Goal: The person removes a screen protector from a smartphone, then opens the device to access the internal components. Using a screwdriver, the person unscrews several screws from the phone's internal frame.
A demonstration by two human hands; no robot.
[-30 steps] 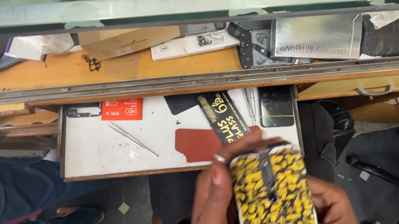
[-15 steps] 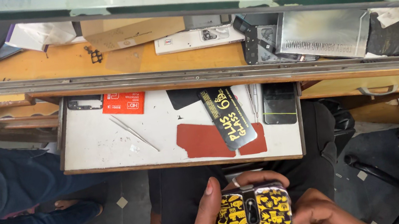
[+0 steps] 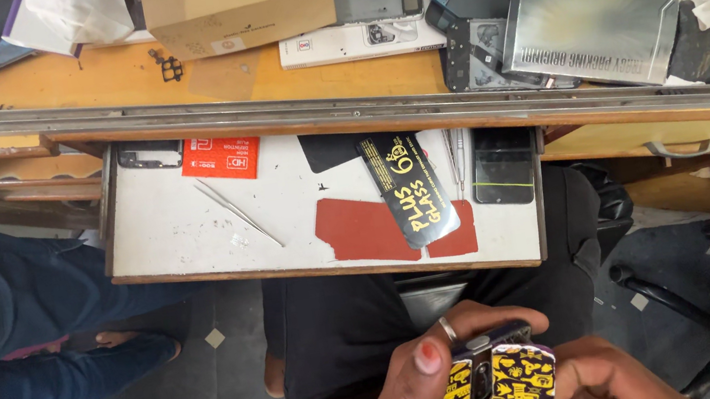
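In the head view, the left hand (image 3: 432, 371) and the right hand (image 3: 611, 377) both grip the yellow-and-black phone case (image 3: 495, 385) low above the lap. The case seems already fitted on a phone. The black glass packet (image 3: 410, 189) lies unopened on the white drawer tray (image 3: 164, 237), so that part seems left.

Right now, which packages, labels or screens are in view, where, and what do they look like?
Black sleeve: slim, yellow print, tilted on the drawer tray.
Red pack: flat rectangle, tray's top left.
Dark phone: black screen, tray's right.
White box: long, on the counter.
Silver pouch: shiny, counter right.
Phone case: yellow-black pattern, in both hands.
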